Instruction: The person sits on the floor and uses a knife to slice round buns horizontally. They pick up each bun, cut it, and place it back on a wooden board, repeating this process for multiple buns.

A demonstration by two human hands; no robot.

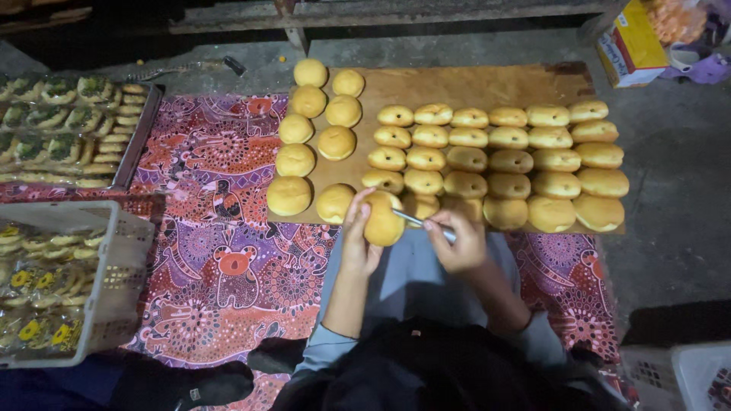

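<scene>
I am holding the bun (383, 221) in my left hand (358, 247), fingers wrapped round it, just off the board's (457, 84) near edge, while my right hand (461, 245), pinching the metal tool (417, 221), is pointing it leftward into the bun's side.

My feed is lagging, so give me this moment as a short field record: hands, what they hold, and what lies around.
left hand: holds a round golden bun
right hand: holds a thin metal tool, tip at the bun
board: wooden, rows of buns, some with holes on top
cloth: patterned red and purple, under the board
left side: white basket of wrapped pastries, tray of topped pastries
</scene>
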